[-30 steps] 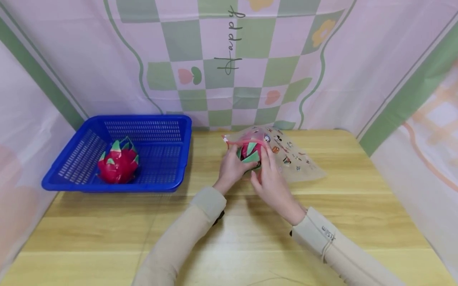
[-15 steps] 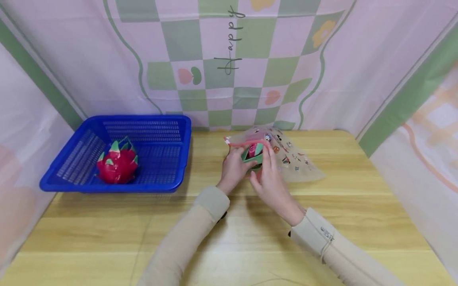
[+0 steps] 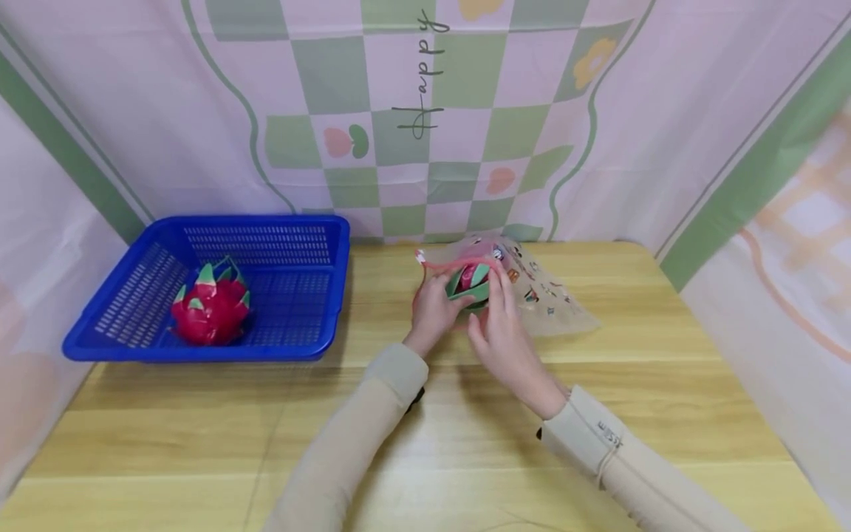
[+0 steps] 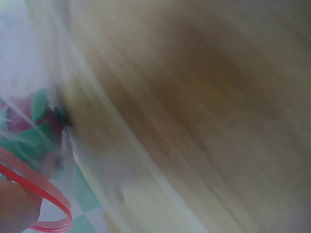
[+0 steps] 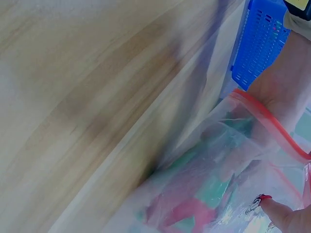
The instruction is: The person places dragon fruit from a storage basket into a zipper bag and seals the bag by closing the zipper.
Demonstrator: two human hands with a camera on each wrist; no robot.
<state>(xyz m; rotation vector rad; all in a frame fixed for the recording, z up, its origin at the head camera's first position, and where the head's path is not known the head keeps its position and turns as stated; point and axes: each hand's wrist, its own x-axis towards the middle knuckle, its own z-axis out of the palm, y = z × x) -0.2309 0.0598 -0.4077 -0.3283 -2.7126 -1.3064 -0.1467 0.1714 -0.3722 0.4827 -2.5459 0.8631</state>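
A red dragon fruit with green scales (image 3: pixel 468 279) sits at the mouth of a clear printed zip bag (image 3: pixel 558 307) with a red zip strip. My left hand (image 3: pixel 435 307) reaches into the mouth and grips the fruit, thumb across its scales. My right hand (image 3: pixel 508 347) holds the bag's rim, with its fingers along the right side and the thumb lower. In the right wrist view, the left hand and the fruit (image 5: pixel 189 213) show through the film, with the right thumb (image 5: pixel 282 213) on the plastic. The left wrist view is hazed by film; the red strip (image 4: pixel 53 196) curves at lower left.
A blue plastic basket (image 3: pixel 299 353) stands on the left of the wooden table (image 3: pixel 372 458), holding another dragon fruit (image 3: pixel 211 314). Behind the table hangs a checked cloth (image 3: pixel 459 133) in green and white, with more cloth at both sides.
The fruit has turned slightly in the left hand and sits a little further right within the bag's mouth. The right hand stays nearly still. The head view has shifted slightly.
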